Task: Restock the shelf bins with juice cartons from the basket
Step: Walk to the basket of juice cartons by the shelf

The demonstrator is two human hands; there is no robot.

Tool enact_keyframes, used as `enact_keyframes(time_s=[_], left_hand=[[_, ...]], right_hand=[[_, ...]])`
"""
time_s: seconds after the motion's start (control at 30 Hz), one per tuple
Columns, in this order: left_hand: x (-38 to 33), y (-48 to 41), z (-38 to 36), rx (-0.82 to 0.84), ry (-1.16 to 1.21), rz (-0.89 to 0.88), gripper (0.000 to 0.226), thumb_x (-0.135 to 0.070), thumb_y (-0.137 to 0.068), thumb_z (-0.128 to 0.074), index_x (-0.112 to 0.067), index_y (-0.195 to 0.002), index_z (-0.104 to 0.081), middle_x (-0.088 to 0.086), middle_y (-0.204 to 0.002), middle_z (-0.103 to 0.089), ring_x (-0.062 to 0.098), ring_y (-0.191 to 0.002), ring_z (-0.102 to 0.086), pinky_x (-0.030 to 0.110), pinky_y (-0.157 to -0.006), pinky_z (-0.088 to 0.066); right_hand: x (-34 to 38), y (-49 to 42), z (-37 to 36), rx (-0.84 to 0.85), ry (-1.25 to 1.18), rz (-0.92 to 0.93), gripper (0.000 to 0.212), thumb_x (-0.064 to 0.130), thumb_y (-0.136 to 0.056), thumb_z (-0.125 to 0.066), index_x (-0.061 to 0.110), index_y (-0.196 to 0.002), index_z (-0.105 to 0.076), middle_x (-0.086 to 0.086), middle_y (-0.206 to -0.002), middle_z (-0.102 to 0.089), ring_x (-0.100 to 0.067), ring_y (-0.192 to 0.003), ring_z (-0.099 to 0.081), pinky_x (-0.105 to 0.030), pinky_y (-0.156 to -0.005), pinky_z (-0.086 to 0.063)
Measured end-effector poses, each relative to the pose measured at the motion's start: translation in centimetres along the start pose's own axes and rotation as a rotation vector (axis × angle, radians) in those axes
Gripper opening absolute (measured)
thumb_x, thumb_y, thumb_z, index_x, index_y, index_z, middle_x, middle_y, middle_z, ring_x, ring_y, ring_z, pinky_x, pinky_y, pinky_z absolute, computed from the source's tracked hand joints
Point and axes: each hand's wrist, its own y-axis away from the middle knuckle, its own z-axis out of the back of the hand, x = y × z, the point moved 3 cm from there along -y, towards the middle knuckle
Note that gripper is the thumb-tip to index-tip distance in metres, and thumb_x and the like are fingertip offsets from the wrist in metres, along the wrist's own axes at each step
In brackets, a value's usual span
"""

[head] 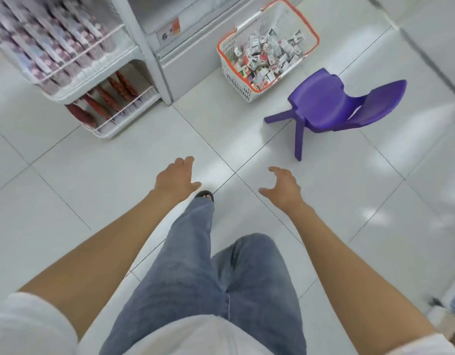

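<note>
A person stands in blue jeans [195, 272] and a white top, both bare forearms stretched out and down over a glossy white tiled floor [113, 190]. The left hand [176, 176] hangs palm down with relaxed fingers and holds nothing. The right hand [283, 187] is also empty, its fingers spread and loosely curved, thumb pointing inward. The two hands are apart, and the toe of a dark shoe [204, 194] shows between them below the jeans hem.

Farther on to the right stands a small purple plastic chair [334, 106], its seat back pointing right. Just beyond it, on the floor, sits the basket [235, 84], white lattice plastic with an orange rim. Inside lies a loose jumble of small juice cartons [267, 56], mostly white and grey with red and green printing, tipped every way.

To the left is the white shelf [144, 60]. Its lower bin [124, 119], behind a wire rail, holds a few leaning red cartons with gaps between them. The upper bin [98, 44] is packed with rows of pale pink and purple cartons, blurred. Behind the basket stands a white cabinet [190, 60] with an orange label [175, 23].
</note>
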Motion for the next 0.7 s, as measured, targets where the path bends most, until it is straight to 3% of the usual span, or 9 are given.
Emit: enact_keyframes(time_s=[0.3, 0.5, 0.7], left_hand=[[-11.1, -18.8, 10.7, 0.046, 0.033, 0.062, 0.067, -0.042, -0.091, -0.059, -0.019, -0.147, -0.028, 0.009, -0.139, -0.043, 0.028, -0.120, -0.050, 0.042, -0.089, -0.046], [-18.7, -29.6, 15.0, 0.048, 0.127, 0.048, 0.066, -0.043, -0.090, -0.061, -0.020, -0.145, -0.032, 0.009, -0.140, -0.042, 0.027, -0.117, -0.054, 0.043, -0.090, -0.049], [-21.4, -39.9, 19.9, 0.052, 0.229, 0.084, 0.064, -0.043, -0.088, -0.061, -0.022, -0.142, -0.034, 0.008, -0.136, -0.046, 0.027, -0.118, -0.053, 0.041, -0.089, -0.049]], right_hand=[[1.4, -19.2, 14.7, 0.026, -0.048, 0.018, 0.069, 0.031, -0.082, -0.071, 0.021, -0.143, -0.041, -0.004, -0.144, -0.044, -0.023, -0.128, -0.046, -0.041, -0.107, -0.039], [2.2, -31.1, 23.8, 0.055, 0.114, 0.054, 0.065, 0.032, -0.080, -0.069, 0.025, -0.141, -0.044, -0.006, -0.138, -0.047, -0.028, -0.123, -0.048, -0.046, -0.099, -0.044], [6.6, -43.0, 29.6, 0.141, 0.235, 0.101, 0.070, 0.036, -0.083, -0.068, 0.020, -0.144, -0.038, -0.009, -0.142, -0.044, -0.030, -0.129, -0.044, -0.048, -0.104, -0.039]])
